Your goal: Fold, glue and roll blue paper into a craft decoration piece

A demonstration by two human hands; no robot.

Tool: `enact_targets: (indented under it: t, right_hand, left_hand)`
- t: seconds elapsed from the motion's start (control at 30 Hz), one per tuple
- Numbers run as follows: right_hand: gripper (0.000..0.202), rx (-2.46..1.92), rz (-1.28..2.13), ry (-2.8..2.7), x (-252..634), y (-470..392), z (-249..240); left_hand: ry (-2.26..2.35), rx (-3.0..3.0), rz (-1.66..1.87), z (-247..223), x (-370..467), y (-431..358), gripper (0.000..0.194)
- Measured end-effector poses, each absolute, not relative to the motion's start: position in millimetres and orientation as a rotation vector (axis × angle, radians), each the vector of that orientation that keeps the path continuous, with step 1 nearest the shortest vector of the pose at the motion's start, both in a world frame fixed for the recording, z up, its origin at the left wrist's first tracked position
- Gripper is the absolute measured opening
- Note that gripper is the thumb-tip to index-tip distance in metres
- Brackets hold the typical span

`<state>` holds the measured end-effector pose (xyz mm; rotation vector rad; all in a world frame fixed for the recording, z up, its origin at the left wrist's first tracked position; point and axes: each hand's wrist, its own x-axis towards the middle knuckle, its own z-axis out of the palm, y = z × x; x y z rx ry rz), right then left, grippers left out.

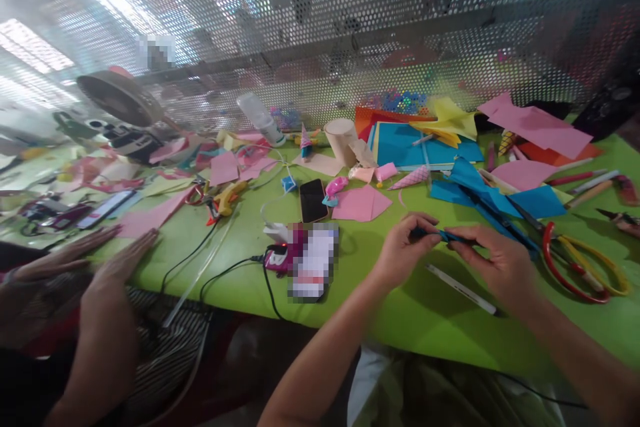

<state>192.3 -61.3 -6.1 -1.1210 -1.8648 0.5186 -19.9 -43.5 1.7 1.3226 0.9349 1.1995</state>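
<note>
Above the green table [380,320], my left hand [404,248] and my right hand [493,255] pinch a small twisted blue piece [443,235] between their fingertips. The fingers of both are closed on it, close together. Below them a white pen [463,289] lies on the table. Red- and yellow-handled scissors [575,267] lie to the right of my right hand, beside crumpled blue sheets [480,190]. Pink sheets [361,203] and a black phone [314,201] are left of my left hand.
Another person's hands [125,257] rest at the left. A lit phone [315,262] lies beside a power strip [280,257] with black cables. Farther back stand a white roll [341,140] and a bottle [261,119], before a perforated metal screen [300,47].
</note>
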Motion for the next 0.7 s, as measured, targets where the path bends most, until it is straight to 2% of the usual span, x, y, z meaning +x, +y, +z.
enact_targets:
  t: [0.1, 0.47, 0.7]
  right_hand:
    - [0.020, -1.080, 0.392, -1.939, 191, -62, -5]
    - [0.021, -0.988, 0.126, -2.064, 189, -63, -6]
    - [0.020, -0.973, 0.063, -2.082, 194, -62, -16]
  left_hand:
    - [0.908, 1.233, 1.198, 1, -18, -43, 0.035]
    - [0.931, 1.148, 1.201, -4, -17, -43, 0.031]
    - [0.950, 1.104, 1.159, -8, -14, -44, 0.032]
